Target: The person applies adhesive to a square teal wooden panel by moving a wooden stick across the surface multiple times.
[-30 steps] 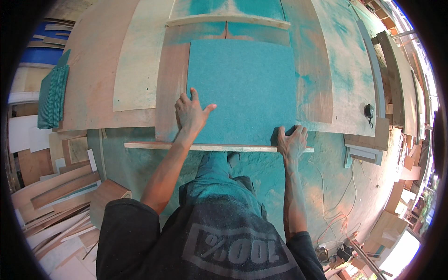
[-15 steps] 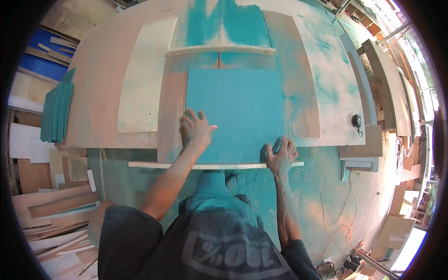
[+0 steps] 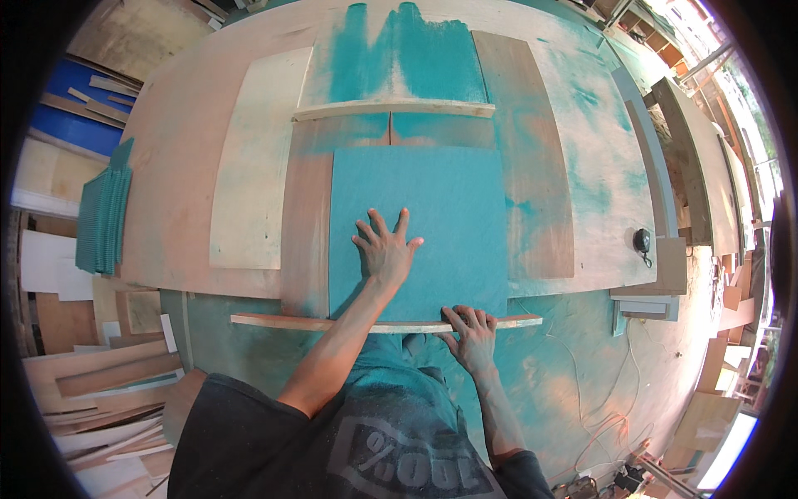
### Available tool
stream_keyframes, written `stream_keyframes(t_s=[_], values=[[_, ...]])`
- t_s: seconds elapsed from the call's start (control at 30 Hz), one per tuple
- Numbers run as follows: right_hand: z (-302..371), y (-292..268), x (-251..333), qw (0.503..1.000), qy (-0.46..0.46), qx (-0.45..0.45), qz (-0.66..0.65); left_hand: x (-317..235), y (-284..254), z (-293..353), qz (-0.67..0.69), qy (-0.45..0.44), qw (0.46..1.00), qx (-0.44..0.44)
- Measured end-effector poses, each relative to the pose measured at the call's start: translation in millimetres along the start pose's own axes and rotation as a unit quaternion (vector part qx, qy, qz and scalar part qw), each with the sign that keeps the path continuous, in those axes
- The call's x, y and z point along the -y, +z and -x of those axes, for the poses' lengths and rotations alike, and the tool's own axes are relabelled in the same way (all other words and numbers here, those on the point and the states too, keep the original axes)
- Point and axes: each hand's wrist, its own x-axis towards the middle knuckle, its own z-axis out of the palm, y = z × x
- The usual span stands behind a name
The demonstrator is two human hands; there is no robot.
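Note:
A square teal panel lies flat on the work board in front of me. My left hand rests on its left half, fingers spread and stretched out, holding nothing. Along the panel's near edge runs a long thin wooden strip. My right hand is closed on this strip right of its middle, with the fingers over the top and the thumb on the near side. Beyond the panel, a second wooden strip lies crosswise, with a small gap between it and the panel's far edge.
Pale boards flank the panel on the paint-stained table. A stack of teal corrugated-looking pieces sits at the left edge. At right are a small black object and, on the floor, loose cables. Wood offcuts pile up lower left.
My left hand has moved right, from the panel's left edge onto its surface. My right hand has shifted left and nearer, from the panel's right corner onto the near strip.

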Motion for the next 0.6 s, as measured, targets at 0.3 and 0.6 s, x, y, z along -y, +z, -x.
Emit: stream_keyframes(t_s=[0.3, 0.6], values=[[-84.9, -2.8, -16.3, 1.0, 0.001, -0.001, 0.006, 1.8, -13.2, -91.2, -0.045, 0.02, 0.999, -0.002], [-173.5, 2.0, -41.5, 0.998, -0.04, -0.03, 0.033, 5.8, -20.9, -184.7, -0.059, 0.023, 0.998, -0.015]])
